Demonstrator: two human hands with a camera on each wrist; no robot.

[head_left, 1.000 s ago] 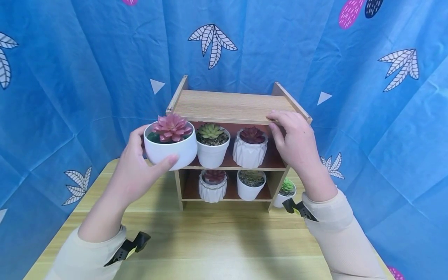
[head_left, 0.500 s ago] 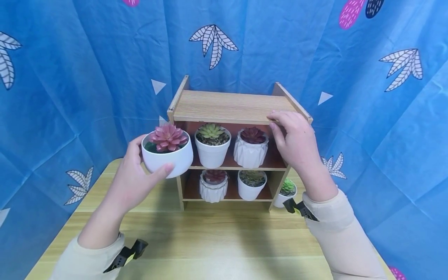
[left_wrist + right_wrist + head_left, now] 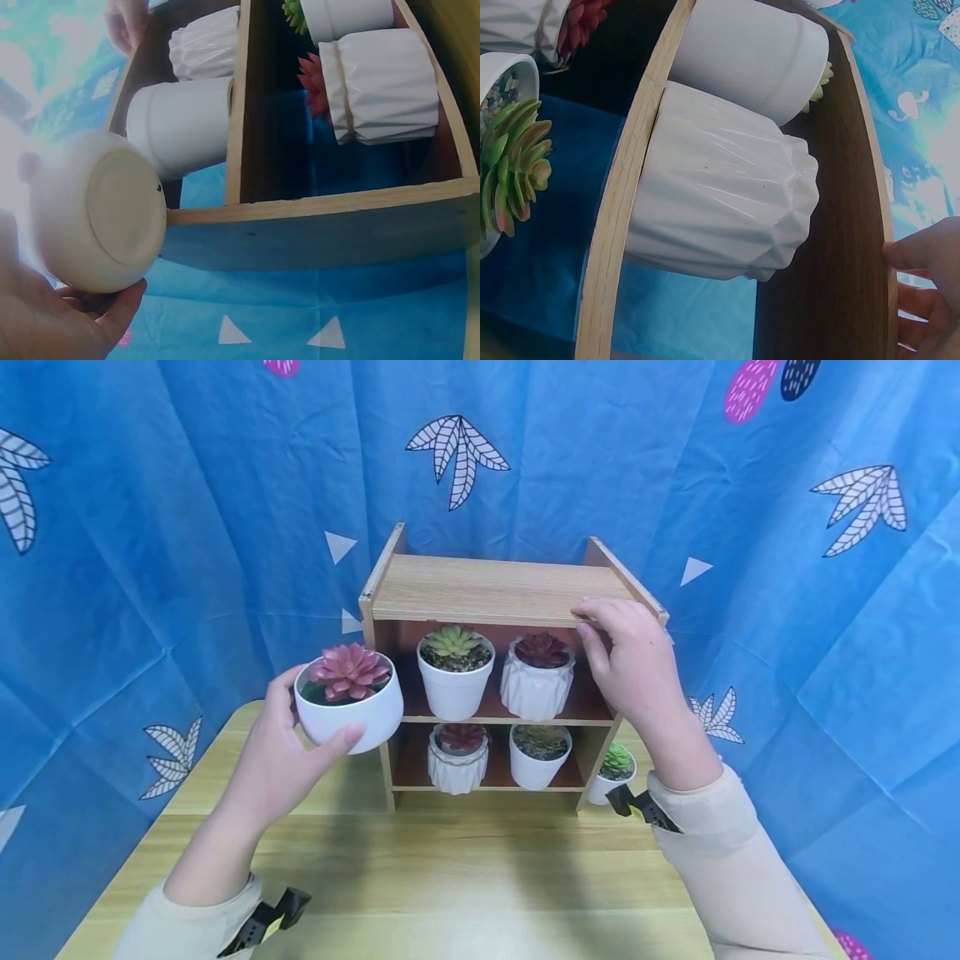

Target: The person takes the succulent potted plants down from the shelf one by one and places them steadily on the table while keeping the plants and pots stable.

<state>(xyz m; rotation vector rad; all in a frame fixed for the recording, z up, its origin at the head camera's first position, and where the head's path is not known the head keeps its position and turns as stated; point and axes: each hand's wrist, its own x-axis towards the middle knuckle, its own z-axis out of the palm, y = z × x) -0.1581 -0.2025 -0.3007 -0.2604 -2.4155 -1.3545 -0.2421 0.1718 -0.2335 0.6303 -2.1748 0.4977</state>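
Observation:
My left hand (image 3: 281, 756) grips a round white bowl-shaped pot with a pink succulent (image 3: 350, 697), thumb across its front. It is held up at the left front of a small wooden shelf (image 3: 495, 589); the left wrist view shows the pot's underside. My right hand (image 3: 633, 656) holds the front edge of the shelf's top board near its right end. On the middle shelf, a green succulent in a plain white pot (image 3: 456, 681) stands left of a dark red succulent in a faceted white pot (image 3: 537, 681).
The lower shelf bears a red succulent in a faceted pot (image 3: 457, 760) and a greenish one in a plain pot (image 3: 538, 760). A bright green potted succulent (image 3: 613, 772) stands on the wooden table (image 3: 465, 860) right of the shelf. A blue patterned curtain (image 3: 555, 460) hangs behind.
My left hand has moved the pink succulent's pot down and left, away from the green succulent's pot. My right hand has stayed on the top board.

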